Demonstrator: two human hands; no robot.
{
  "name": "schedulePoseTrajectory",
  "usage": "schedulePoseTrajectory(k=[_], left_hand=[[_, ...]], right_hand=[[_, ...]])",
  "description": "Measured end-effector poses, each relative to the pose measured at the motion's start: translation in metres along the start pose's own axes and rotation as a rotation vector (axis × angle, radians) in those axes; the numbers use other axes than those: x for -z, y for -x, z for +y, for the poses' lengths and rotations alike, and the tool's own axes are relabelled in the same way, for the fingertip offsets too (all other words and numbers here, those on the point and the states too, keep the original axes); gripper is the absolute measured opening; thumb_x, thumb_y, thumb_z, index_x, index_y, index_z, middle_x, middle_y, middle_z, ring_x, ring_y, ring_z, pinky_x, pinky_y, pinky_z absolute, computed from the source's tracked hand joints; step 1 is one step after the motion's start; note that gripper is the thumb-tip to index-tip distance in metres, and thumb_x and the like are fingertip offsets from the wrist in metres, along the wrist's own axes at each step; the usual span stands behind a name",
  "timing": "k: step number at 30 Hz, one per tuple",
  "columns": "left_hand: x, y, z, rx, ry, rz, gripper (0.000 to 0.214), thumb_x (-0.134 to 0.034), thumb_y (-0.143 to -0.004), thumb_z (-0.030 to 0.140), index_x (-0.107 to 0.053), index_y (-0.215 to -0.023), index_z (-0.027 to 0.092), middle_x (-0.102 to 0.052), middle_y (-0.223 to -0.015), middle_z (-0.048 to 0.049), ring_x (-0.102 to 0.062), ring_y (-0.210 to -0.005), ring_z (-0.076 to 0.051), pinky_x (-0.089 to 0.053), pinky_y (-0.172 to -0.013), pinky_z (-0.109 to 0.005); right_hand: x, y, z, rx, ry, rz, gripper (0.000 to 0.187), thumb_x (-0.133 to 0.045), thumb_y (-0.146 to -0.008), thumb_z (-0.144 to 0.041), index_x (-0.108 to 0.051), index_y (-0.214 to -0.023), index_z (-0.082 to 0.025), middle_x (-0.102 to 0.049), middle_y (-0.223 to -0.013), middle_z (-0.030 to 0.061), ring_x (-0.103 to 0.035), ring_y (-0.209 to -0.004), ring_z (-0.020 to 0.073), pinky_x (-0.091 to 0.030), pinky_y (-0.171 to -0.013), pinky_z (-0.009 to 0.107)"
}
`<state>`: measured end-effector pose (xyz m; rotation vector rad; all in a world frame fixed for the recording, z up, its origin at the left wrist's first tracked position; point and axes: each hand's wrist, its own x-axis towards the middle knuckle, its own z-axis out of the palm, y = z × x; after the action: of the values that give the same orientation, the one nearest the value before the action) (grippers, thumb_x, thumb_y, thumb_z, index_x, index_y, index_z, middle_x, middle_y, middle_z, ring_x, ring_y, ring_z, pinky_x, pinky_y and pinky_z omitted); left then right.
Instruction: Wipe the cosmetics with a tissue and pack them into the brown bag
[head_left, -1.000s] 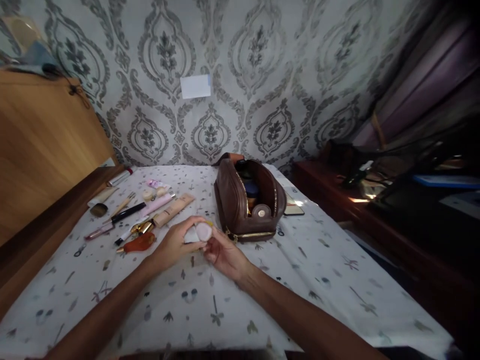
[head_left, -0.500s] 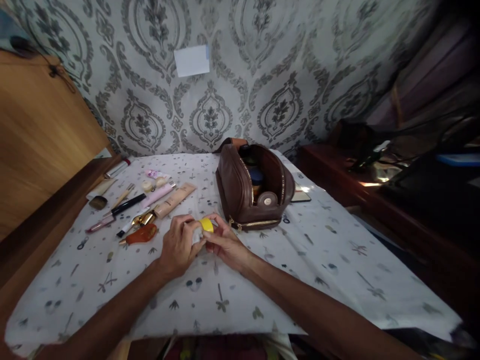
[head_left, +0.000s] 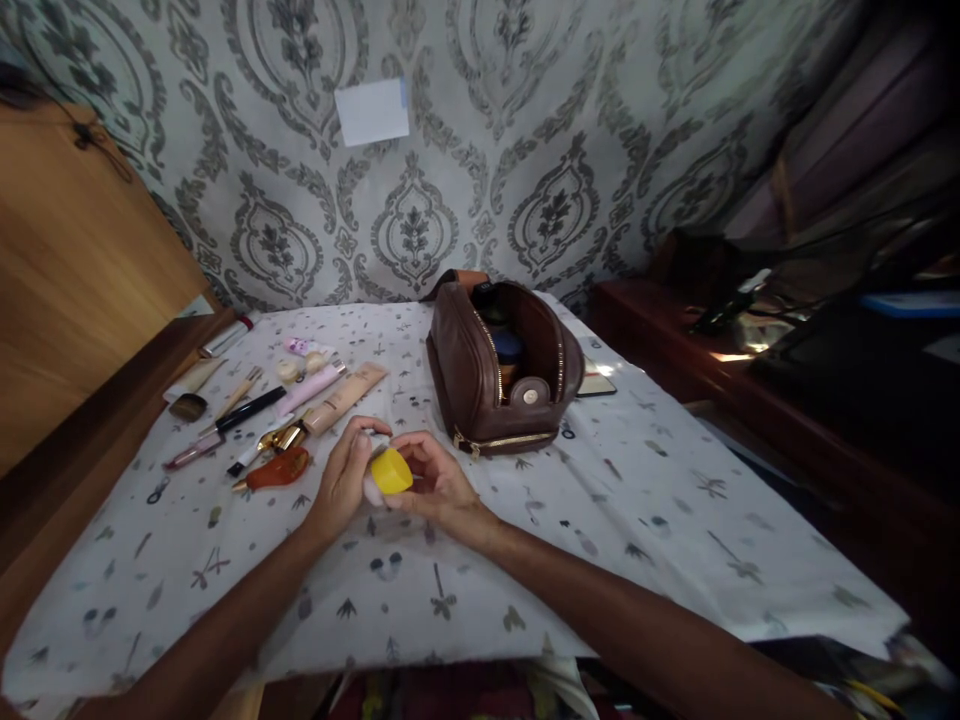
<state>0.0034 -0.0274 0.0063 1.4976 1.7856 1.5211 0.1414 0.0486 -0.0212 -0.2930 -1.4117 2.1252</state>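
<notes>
Between my hands is a small white container with a yellow cap (head_left: 391,471), the cap tilted toward the right. My left hand (head_left: 346,480) is closed round the white body, most of which its fingers and thumb hide. The fingers of my right hand (head_left: 442,487) curl behind the yellow cap, with the thumb at its lower edge. Just left of my hands lie an orange pear-shaped bottle (head_left: 276,468) and a beige tube (head_left: 346,398). Beyond my right hand stands a brown cosmetic bag (head_left: 480,370), unzipped, with a dark-blue-topped item (head_left: 508,347) inside.
Several cosmetics lie at the left of the patterned cloth (head_left: 480,600), among them a pink tube (head_left: 311,388), a black tube (head_left: 251,408) and a brush (head_left: 187,406). A wooden panel (head_left: 90,270) borders the left side. A dark notebook (head_left: 598,385) sits behind the bag.
The container has turned in my hands, so more of the yellow cap shows, and it has come slightly lower and left. My right fingers have spread more. The camera view has shifted a little.
</notes>
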Motion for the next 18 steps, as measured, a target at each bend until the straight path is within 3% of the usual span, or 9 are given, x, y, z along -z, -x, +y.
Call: schedulePoseTrajectory(k=[5,9,15,18], left_hand=[[-0.004,0.001,0.001,-0.026,0.012,0.055,0.053,-0.026,-0.097,0.061,-0.062,-0.102,0.021,-0.061,-0.103,-0.0068,-0.056,-0.104,-0.023,-0.045,-0.095,-0.038],[-0.005,0.002,-0.003,-0.017,0.017,0.04,0.055,-0.024,-0.099,0.053,-0.067,-0.117,0.024,-0.056,-0.111,-0.0064,-0.052,-0.114,-0.023,-0.04,-0.104,-0.039],[0.0,0.007,0.003,-0.112,-0.102,-0.021,0.041,-0.039,-0.097,0.038,-0.059,-0.131,0.026,-0.053,-0.109,-0.006,-0.053,-0.108,-0.022,-0.044,-0.096,-0.037],[0.002,0.006,0.007,-0.176,-0.087,0.116,0.033,-0.052,-0.093,0.034,-0.056,-0.124,0.024,-0.055,-0.107,-0.0049,-0.055,-0.103,-0.02,-0.045,-0.093,-0.034]], right_hand=[[0.0,-0.003,0.003,-0.113,-0.14,0.101,0.049,-0.092,-0.055,-0.035,-0.064,-0.092,-0.021,-0.067,-0.089,-0.0019,-0.063,-0.082,0.0131,-0.049,-0.079,0.026],[-0.004,-0.001,-0.001,-0.152,-0.242,0.107,0.047,-0.091,-0.056,-0.033,-0.064,-0.091,-0.02,-0.068,-0.09,-0.0014,-0.063,-0.081,0.0118,-0.05,-0.079,0.024],[-0.008,0.005,-0.008,-0.181,-0.291,0.043,0.054,-0.088,-0.062,-0.033,-0.054,-0.103,-0.027,-0.062,-0.096,-0.0035,-0.062,-0.081,0.0143,-0.059,-0.068,0.031],[-0.005,0.003,-0.005,-0.1,-0.167,0.085,0.055,-0.089,-0.059,-0.034,-0.054,-0.1,-0.026,-0.06,-0.097,-0.0021,-0.06,-0.077,0.013,-0.056,-0.058,0.024]])
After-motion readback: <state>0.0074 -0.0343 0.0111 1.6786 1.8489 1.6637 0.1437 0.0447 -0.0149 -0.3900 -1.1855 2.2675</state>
